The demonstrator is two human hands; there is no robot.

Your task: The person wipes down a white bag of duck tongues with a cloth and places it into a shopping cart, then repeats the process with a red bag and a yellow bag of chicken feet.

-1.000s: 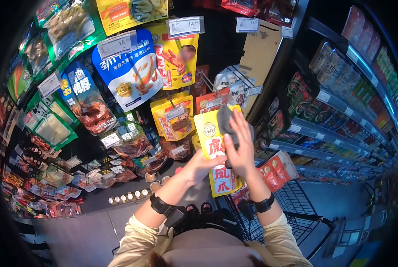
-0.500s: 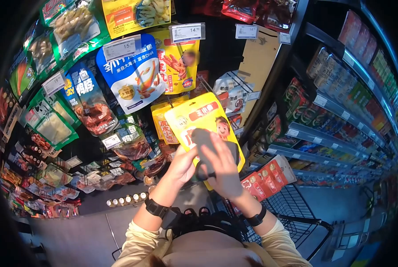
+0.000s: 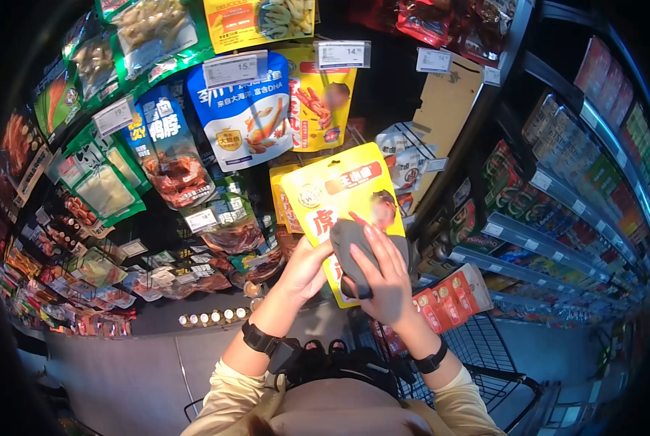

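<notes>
A yellow snack bag [image 3: 339, 182] with red lettering is held up in front of my chest, tilted a little. My left hand [image 3: 308, 270] grips its lower left edge, with the thumb on the front. Against the bag's lower front my right hand [image 3: 387, 280] presses a dark grey cloth [image 3: 354, 240], its fingers lying over it. The cloth covers the lower right part of the bag. Behind the bag hang a blue and white bag [image 3: 241, 116] and another yellow bag [image 3: 321, 105].
Hanging snack bags fill the rack at the left, with price tags [image 3: 343, 54] on the hooks. Shelves of cans and packets [image 3: 565, 211] stand at the right. A black wire cart [image 3: 485, 349] is at the lower right, beside a red packet strip [image 3: 448, 301].
The yellow bag now stands more upright and slightly further right. My right hand has shifted right and lower with the cloth. The shelves appear moved to the right in view.
</notes>
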